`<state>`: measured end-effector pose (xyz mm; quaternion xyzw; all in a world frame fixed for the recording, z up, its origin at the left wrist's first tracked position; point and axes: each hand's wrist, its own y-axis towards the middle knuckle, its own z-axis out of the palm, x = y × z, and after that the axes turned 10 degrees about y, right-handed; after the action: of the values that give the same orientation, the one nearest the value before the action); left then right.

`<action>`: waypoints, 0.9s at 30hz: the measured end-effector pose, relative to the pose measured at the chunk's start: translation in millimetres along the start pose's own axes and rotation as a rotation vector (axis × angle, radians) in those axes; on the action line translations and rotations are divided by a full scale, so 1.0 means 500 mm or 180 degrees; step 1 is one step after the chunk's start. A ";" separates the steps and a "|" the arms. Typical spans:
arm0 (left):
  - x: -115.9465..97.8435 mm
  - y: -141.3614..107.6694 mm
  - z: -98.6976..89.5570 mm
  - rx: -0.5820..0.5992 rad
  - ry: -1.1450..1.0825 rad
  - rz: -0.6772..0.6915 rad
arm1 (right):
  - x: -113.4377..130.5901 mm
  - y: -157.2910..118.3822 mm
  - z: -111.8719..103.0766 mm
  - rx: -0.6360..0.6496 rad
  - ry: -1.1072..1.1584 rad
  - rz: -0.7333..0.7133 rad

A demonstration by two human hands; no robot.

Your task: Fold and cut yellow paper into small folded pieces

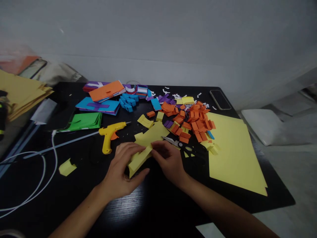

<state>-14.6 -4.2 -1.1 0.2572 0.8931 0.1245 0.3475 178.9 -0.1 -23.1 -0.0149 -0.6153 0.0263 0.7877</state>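
Forearms [84, 208] nearest, I hold a folded yellow strip [139, 162], creased lengthwise and slanting up to the right. My left hand [121, 172] curls its fingers along it, thumb spread off; my right hand [170, 162] pinches the upper end. Scissors [180, 144] lie just beyond my right hand, a glue gun [108, 135] beyond my left. Black tabletop [170, 211] runs below my grip, its right edge well apart, past large yellow sheets [232, 152].

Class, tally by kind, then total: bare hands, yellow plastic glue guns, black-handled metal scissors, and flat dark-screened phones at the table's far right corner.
Bare hands, left hand and right hand: 2
Yellow plastic glue gun: 1
Black-handled metal scissors: 1
Flat dark-screened phone: 1
Total: 5
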 end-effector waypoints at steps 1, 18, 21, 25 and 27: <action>0.001 0.000 0.000 0.0028 0.0047 0.0008 | 0.002 0.000 0.000 0.0014 0.0019 0.0021; 0.021 -0.001 0.013 0.0064 0.0434 0.0171 | 0.014 -0.010 0.003 0.0168 -0.0514 -0.0485; 0.022 0.000 0.015 0.0074 0.0416 0.0175 | 0.012 -0.013 0.003 0.0172 -0.0556 -0.0459; 0.022 0.000 0.016 0.0145 0.0328 0.0183 | 0.009 -0.014 0.003 0.0281 -0.0606 -0.0591; 0.022 0.001 0.015 0.0202 0.0254 0.0159 | 0.008 -0.014 0.003 0.0333 -0.0620 -0.0665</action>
<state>-16.0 2.3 -12.7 0.2852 0.9030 0.1149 0.3000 178.6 -6.7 -18.3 0.0929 -0.6848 -0.0225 0.7224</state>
